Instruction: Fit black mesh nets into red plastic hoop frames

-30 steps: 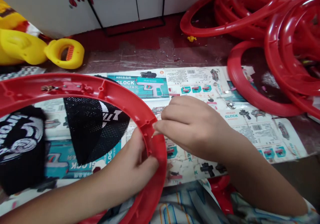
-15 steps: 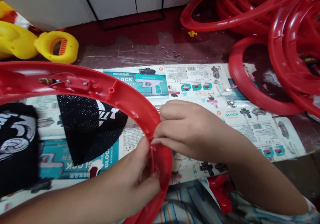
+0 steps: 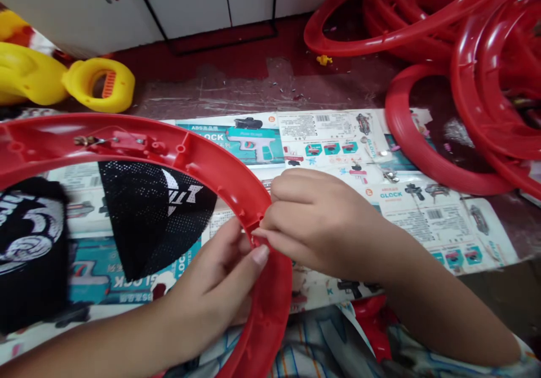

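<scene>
A large red plastic ring (image 3: 224,178), its hollow side facing up, curves across the left and middle of the head view. My left hand (image 3: 217,288) is closed round its inner rim, with the thumb lying over the channel. Close above that thumb, my right hand (image 3: 321,226) pinches inside the channel with its fingertips. Whatever those fingertips hold is too small and covered to make out. Farther left in the channel sits a small red block (image 3: 129,140) with thin wires and a coppery spring-like piece (image 3: 84,141).
Printed cardboard (image 3: 321,136) covers the table, with black mesh cloth pieces (image 3: 152,220) on the left. More red rings (image 3: 469,119) are piled at the right. A yellow plastic part (image 3: 120,88) lies back left, and a tiny yellow piece (image 3: 324,60) lies near the pile.
My left thumb has moved up along the channel towards my right fingertips. The ring has turned slightly, so its wired block sits a little differently. My right hand stays pinched at nearly the same place.
</scene>
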The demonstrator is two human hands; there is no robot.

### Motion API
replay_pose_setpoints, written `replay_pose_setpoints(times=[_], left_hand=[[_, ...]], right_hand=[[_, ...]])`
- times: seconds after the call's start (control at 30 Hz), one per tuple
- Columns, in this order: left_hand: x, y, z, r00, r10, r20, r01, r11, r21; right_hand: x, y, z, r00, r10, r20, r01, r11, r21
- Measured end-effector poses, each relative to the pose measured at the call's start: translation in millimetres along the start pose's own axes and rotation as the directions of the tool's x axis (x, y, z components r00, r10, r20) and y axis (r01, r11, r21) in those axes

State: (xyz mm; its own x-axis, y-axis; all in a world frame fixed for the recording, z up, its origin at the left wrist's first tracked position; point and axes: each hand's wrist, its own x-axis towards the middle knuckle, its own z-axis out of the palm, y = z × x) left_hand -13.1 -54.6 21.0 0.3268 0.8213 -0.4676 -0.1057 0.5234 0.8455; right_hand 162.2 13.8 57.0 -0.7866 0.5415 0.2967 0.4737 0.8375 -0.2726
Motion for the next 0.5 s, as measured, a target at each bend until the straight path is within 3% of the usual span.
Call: replay_pose_setpoints(times=[0.07, 0.23, 0.4, 0.5], left_hand=[[1, -2, 1.6, 0.998, -0.004, -0.063, 0.003, 1.000, -0.008], [10, -2, 0.8, 0.998, 0.060, 0.008, -0.060, 0.998, 0.018], [15, 6, -1.0, 0.995, 0.058, -0.079, -0.046, 0.989, 0.140], [12, 9, -2.0, 0.995, 0.055, -0.078, -0.039, 0.980, 0.193]], right_hand=[[0, -3, 0, 1.000, 0.016, -0.001, -0.016, 1.000, -0.014], [0, -2, 3, 0.999, 0.035, -0.012, -0.036, 0.998, -0.060], [-3, 3, 4, 0.999, 0.031, -0.025, -0.033, 0.996, -0.085], [-3, -1, 0, 0.999, 0.042, -0.031, -0.045, 0.992, -0.118]])
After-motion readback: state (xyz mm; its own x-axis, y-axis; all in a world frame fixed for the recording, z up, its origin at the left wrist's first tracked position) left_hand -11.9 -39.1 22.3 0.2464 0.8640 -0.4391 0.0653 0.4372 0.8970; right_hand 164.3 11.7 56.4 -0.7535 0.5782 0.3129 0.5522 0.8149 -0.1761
